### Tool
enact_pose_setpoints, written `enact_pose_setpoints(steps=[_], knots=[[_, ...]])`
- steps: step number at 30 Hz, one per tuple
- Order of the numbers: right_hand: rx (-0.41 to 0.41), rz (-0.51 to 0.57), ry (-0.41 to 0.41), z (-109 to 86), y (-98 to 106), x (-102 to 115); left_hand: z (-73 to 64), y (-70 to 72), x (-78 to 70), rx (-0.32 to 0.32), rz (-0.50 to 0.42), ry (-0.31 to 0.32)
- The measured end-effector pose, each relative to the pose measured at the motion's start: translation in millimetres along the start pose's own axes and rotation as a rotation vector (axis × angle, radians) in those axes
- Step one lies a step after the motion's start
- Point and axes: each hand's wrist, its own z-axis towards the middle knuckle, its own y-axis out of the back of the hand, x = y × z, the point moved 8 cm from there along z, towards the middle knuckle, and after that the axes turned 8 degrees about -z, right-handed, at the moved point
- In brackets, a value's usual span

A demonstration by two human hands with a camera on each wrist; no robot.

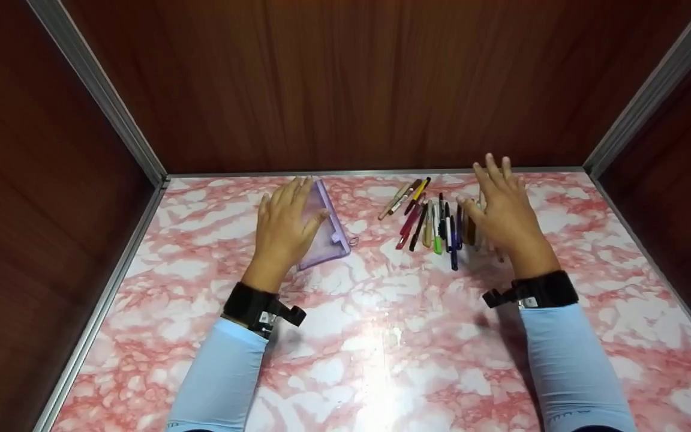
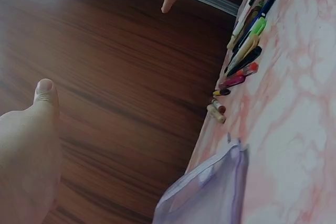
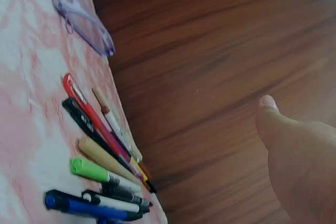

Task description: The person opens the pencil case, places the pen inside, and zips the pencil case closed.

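Observation:
A purple see-through zip pouch (image 1: pixel 324 243) lies toward the back left of the table, partly covered by my left hand (image 1: pixel 285 225). That hand hovers over it with straight fingers and holds nothing; in the left wrist view the pouch (image 2: pixel 210 198) is apart from the thumb. Several pens and markers (image 1: pixel 438 225) lie in a loose row right of the pouch. My right hand (image 1: pixel 504 210) is held above the row's right end, fingers spread, hiding some pens beneath it. In the right wrist view, a green-capped pen (image 3: pixel 89 169) and a red pen (image 3: pixel 79 90) show clearly.
The table (image 1: pixel 333 360) has a pink-and-white marbled top. Dark wooden panels (image 1: pixel 345 84) stand at its back and both sides, joined by grey metal strips (image 1: pixel 105 102). A small ring (image 1: pixel 354 241) hangs from the pouch's zip end.

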Motion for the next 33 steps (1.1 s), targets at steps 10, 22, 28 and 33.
enact_pose_setpoints(steps=[10, 22, 28, 33], knots=[[0.045, 0.062, -0.115, 6.2, -19, -45, 3.0, -34.3, 15.7, 0.113, 0.053, 0.050], [0.095, 0.058, -0.283, 3.0, -47, -87, -16.4, -76.5, 56.5, 0.282, 0.168, 0.342], [0.064, 0.060, -0.380, -0.7, -47, -104, -16.4, -78.8, 48.3, 0.196, 0.157, 0.311], [0.062, 0.068, -0.351, -4.5, -47, -112, -14.8, -77.5, 45.8, 0.126, 0.147, 0.309]])
